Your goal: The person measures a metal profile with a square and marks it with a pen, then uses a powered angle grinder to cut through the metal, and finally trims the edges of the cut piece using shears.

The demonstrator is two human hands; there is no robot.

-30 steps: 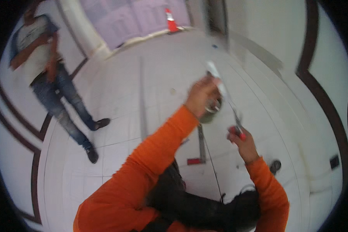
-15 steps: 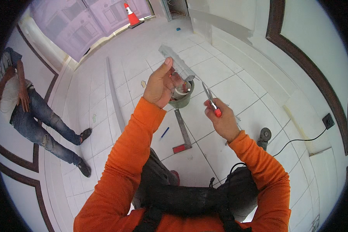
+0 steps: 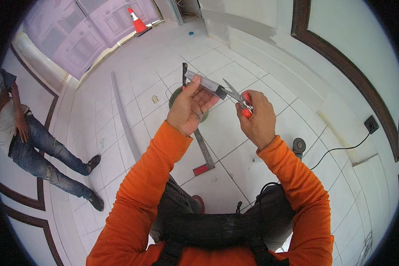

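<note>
A short grey channel piece (image 3: 205, 84) is pinched between the thumb and fingers of my left hand (image 3: 189, 106), tilted down to the right. My right hand (image 3: 258, 116) grips red-handled snips (image 3: 237, 96), their blades spread at the near right end of the piece. Below and behind my left hand stands a green bucket (image 3: 176, 94), mostly hidden by that hand and the piece. A black-handled tool (image 3: 185, 73) sticks up at the bucket's far side. On the floor just below lies a metal square (image 3: 204, 148) with a red stock.
An angle grinder (image 3: 299, 146) stands at right, near a black cord running to a wall socket (image 3: 371, 124). A long pale strip (image 3: 122, 113) lies on the tiles at left. Another person (image 3: 48, 146) stands by the left wall. A traffic cone (image 3: 138, 22) is far off.
The snips' blades have spread and come up to the end of the channel piece. My left hand has lowered slightly, turning the piece flatter. The view has shifted a little.
</note>
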